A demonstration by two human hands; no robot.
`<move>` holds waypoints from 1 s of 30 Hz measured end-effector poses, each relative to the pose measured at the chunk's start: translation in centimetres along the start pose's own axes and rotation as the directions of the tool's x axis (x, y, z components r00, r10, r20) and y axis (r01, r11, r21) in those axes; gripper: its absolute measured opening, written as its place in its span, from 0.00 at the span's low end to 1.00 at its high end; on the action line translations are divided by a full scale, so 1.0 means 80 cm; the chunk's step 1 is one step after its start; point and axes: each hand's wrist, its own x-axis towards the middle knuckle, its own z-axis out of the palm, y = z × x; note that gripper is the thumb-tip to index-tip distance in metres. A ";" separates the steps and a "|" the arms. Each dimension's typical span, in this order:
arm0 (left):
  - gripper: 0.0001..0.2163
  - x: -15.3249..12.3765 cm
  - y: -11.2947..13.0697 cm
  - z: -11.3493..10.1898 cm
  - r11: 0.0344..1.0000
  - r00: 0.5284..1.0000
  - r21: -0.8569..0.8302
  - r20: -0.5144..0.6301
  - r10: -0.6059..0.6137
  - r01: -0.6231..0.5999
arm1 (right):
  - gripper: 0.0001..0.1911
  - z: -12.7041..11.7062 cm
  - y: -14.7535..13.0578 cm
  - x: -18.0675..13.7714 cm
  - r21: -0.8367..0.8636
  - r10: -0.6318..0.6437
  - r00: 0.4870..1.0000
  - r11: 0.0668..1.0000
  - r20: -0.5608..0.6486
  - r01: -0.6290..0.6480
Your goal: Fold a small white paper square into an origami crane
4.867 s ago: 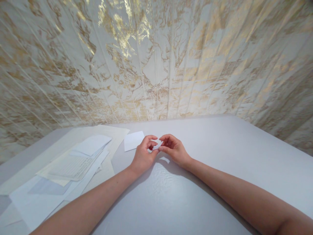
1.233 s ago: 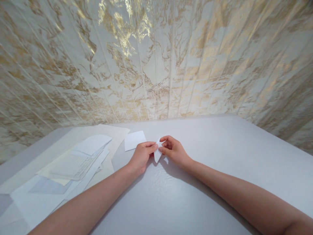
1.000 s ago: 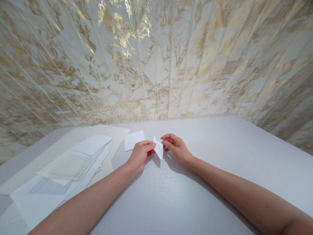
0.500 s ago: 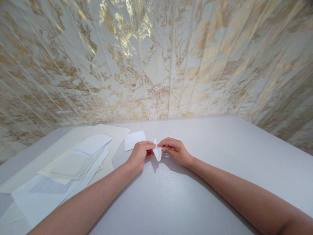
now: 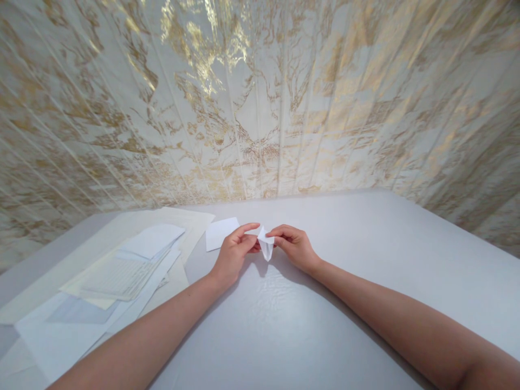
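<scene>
Left hand (image 5: 231,255) has since raised index finger off folded paper (image 5: 267,248); right hand (image 5: 297,247) pinches paper's edge; left grip unclear

Left arm (image 5: 154,327) and right arm (image 5: 390,309) angle in low, right hand (image 5: 296,246) pinching, left hand (image 5: 231,253) with index finger (image 5: 246,228) poked out, lower fingers kinda hard to make out.

Open surface (image 5: 406,254) gives passage right of the hands (image 5: 294,248); papers (image 5: 117,276), seemingly loosely piled, obstruct their left; beyond, a patterned backdrop (image 5: 260,119) blocks.
</scene>
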 end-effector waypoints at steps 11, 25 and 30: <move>0.05 0.001 -0.001 -0.002 0.947 0.981 0.284 -0.072 0.179 -0.152 | 0.02 0.000 -0.003 0.002 0.122 -0.015 1.000 0.992 -0.021 0.018; 0.05 0.004 -0.006 0.001 0.989 0.991 0.131 -0.104 0.079 -0.065 | 0.05 0.007 -0.006 0.001 0.119 0.128 0.990 0.985 -0.058 -0.121; 0.06 0.005 -0.005 0.003 0.998 0.994 0.033 -0.100 0.049 -0.046 | 0.09 0.013 -0.011 0.001 0.257 0.271 0.962 0.932 -0.029 -0.255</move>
